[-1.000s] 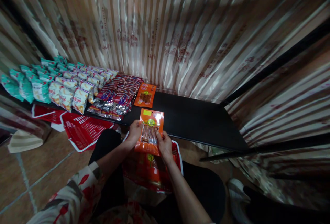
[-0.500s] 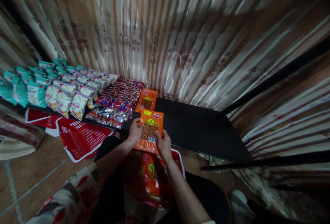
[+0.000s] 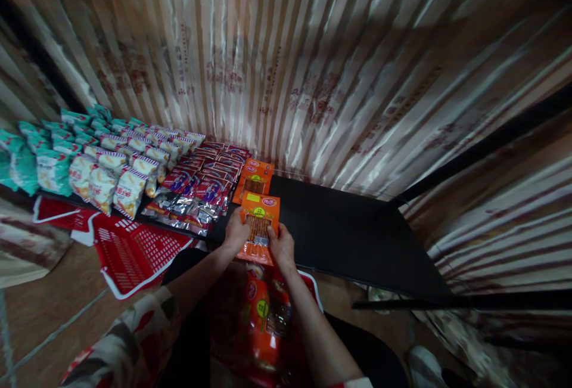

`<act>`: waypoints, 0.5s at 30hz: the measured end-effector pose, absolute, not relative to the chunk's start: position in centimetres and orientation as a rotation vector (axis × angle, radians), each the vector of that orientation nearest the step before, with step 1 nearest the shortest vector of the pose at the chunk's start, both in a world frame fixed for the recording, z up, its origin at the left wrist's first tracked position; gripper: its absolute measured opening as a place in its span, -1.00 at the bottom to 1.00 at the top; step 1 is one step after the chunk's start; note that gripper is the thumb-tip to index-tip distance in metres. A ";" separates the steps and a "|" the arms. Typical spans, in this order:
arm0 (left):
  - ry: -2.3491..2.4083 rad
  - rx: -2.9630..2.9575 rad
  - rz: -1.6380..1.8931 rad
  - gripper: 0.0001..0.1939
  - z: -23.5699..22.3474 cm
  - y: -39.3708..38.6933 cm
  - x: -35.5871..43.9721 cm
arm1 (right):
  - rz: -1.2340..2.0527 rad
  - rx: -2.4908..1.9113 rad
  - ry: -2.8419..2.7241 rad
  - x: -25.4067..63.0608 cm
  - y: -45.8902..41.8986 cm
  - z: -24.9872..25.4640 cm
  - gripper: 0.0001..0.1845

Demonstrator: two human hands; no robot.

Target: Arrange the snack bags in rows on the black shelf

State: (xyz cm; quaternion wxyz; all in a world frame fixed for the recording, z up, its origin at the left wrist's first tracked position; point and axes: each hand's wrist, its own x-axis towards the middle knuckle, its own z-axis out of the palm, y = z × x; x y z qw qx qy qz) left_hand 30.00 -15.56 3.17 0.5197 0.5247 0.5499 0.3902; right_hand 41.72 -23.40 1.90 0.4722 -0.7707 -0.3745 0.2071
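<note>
An orange snack packet [image 3: 259, 224] with a clear window is held between my two hands at the front edge of the black shelf [image 3: 348, 233]. My left hand [image 3: 236, 232] grips its left edge, and my right hand [image 3: 282, 246] pinches the lower right side, thumb on top. Just behind it, another orange packet [image 3: 254, 180] lies on the shelf, its near end overlapped by the held one. Below my forearms, a red basket [image 3: 310, 289] between my legs holds more orange packets [image 3: 263, 322].
Left of the orange packets lie rows of dark red packets [image 3: 208, 179], then white snack bags [image 3: 129, 191] and green bags [image 3: 53, 170]. Red baskets [image 3: 138, 257] stand on the floor at left. A striped curtain [image 3: 268, 66] hangs behind; a black post [image 3: 482, 143] rises at right.
The held packet has moved slightly toward the packet lying on the shelf and now overlaps its near end. Both hands keep their grip. The camera view has shifted a little.
</note>
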 end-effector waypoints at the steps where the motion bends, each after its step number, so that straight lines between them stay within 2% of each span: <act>1: 1.324 1.265 0.934 -0.58 3.3 -15.5 30.0 | 0.529 -1.868 -0.908 41.8 -23.3 1.9 -0.62; 9: 1.267 1.321 0.967 -0.81 4.1 -16.6 30.1 | 0.588 -1.645 -0.876 40.7 -23.7 4.5 -0.60; 15: 1.010 1.099 0.969 -0.71 4.5 -19.5 30.3 | 0.655 -1.520 -0.815 38.5 -25.3 7.1 -0.53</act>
